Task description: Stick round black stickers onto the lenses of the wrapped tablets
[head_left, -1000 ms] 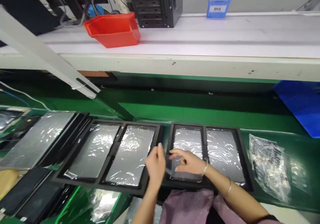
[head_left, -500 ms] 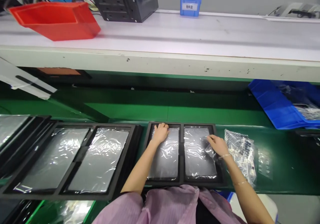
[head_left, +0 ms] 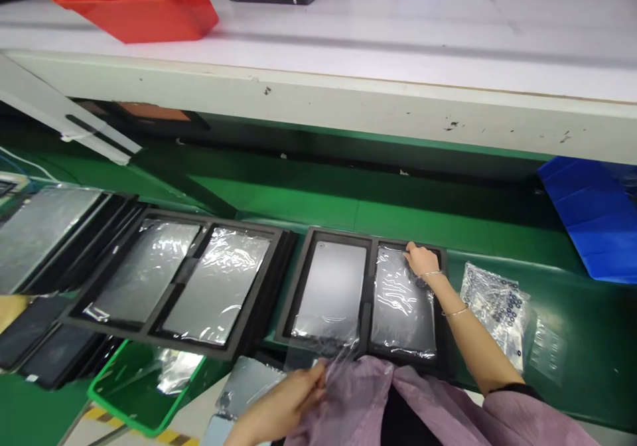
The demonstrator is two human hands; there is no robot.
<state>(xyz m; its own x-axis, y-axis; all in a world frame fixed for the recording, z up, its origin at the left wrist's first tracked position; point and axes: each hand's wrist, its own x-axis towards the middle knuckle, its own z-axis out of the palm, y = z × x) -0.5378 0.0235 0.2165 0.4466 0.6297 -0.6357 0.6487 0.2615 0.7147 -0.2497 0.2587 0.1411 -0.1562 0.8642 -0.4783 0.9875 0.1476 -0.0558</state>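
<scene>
A black foam tray (head_left: pixel 369 300) in front of me holds two flat silver tablets in separate compartments. The left tablet (head_left: pixel 333 277) shows a bare upper surface and a small dark lens spot near its top corner. Clear plastic film (head_left: pixel 331 350) stretches from its lower end toward me, pinched in my closed left hand (head_left: pixel 293 396). Film still covers the right tablet (head_left: pixel 403 306). At that tablet's top edge, my right hand (head_left: pixel 422 263) is closed, with crumpled clear film just below the fingers.
More film-covered tablets lie in a stacked foam tray (head_left: pixel 144 336) at left. Clear bags with small black rings (head_left: pixel 497 306) lie right of my tray. A green bin (head_left: pixel 134 386) stands low at left; a blue bin (head_left: pixel 592 220) is at right. The white shelf (head_left: pixel 348 87) overhangs behind.
My left hand has moved from the left tablet's top down toward my body, drawing film off it. My right hand has shifted up to the right tablet's top edge. The view has tilted downward.
</scene>
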